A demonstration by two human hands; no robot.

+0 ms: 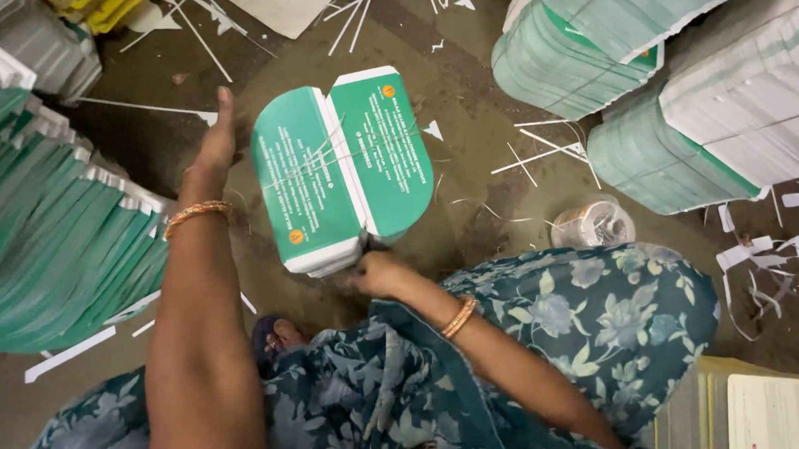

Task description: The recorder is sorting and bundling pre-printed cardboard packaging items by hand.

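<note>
The left hand (216, 139) is held flat and extended, fingers straight and together, at the far left edge of the green card bundle (341, 168). Nothing is gripped by it; whether the palm edge touches the bundle or stands just beside it cannot be told. The right hand (377, 274) is closed into a loose fist at the near end of the bundle, just below its white lower edge. What is gripped there cannot be made out with certainty; a thin string (322, 160) is seen running across the bundle's face, and an end of it may be held in this fist.

The bundle consists of two stacks of green printed cards with rounded far corners, set side by side and lying on the floor (446, 83) directly between the two hands. The string is already crossed over both stacks, so binding is judged to be under way. A finished knot is not visible, and tying is judged to be incomplete.

A spool of pale string (594, 224) stands to the right of the bundle, near the right knee. Large piles of similar green cards (39, 228) are banked at the left, and further stacks (667, 69) are set at the upper right. White paper trimmings (543, 146) are scattered over the floor about the bundle.
</note>
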